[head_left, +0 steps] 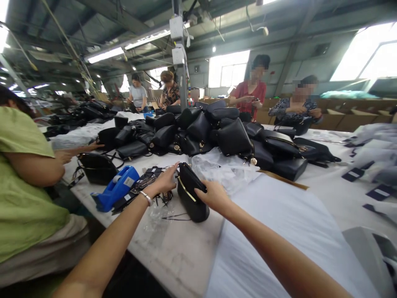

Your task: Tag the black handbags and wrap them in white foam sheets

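Observation:
A black handbag (191, 194) with a gold zipper on its front stands tilted on the table in front of me. My left hand (164, 181), with a silver bracelet at the wrist, holds the bag's upper left end with its fingertips. On the other side my right hand (214, 196) grips the bag, thumb on the front and the other fingers hidden behind it. A thin black cord lies by the bag's base. Left of my left hand are a blue tape dispenser (117, 188) and a heap of black tags (141, 186).
Behind lies a large pile of black handbags (198, 128) beside crumpled translucent wrapping (221, 165). White sheets (273, 223) cover the table at right, with wrapped, tagged items (372, 157) beyond. A person in green (25, 174) works close at left; several others stand across the table.

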### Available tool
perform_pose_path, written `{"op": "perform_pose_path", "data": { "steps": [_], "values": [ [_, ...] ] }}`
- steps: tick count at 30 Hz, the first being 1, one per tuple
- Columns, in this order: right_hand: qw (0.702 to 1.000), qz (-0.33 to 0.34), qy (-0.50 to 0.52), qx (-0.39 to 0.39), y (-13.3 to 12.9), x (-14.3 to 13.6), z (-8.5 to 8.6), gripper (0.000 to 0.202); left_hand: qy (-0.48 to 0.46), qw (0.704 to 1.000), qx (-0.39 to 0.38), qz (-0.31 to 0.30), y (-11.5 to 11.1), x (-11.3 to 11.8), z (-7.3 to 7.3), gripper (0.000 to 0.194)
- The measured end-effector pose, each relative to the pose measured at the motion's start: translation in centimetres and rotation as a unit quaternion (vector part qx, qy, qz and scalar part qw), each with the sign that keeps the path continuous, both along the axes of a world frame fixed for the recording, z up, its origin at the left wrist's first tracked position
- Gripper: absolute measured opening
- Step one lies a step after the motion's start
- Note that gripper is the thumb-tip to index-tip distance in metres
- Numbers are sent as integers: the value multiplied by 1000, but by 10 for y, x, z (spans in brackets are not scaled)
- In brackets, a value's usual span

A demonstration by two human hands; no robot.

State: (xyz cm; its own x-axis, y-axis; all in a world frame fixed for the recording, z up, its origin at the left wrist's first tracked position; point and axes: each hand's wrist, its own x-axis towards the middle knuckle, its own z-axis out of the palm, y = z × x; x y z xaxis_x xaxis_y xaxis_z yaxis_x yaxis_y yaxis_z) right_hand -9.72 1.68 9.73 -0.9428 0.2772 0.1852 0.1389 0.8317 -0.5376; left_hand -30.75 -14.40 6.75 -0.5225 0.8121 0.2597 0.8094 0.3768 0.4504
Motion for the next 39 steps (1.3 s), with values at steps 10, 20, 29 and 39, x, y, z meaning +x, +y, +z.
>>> {"op": "perform_pose_path", "data": {
  "steps": [10,20,29,39],
  "values": [
    [995,19,100,-13,48,108,46,20,36,998,-14,-51,-1,41,29,66],
    [971,15,183,151,75,267,26,49,22,977,1,-214,29,144,43,20],
    [953,-48,234,185,69,332,-19,59,-227,927,-114,-277,43,230,5,42],
    [945,-56,225,231,74,344,-45,64,0,970,-57,-236,53,222,-28,68]
  ]
}}
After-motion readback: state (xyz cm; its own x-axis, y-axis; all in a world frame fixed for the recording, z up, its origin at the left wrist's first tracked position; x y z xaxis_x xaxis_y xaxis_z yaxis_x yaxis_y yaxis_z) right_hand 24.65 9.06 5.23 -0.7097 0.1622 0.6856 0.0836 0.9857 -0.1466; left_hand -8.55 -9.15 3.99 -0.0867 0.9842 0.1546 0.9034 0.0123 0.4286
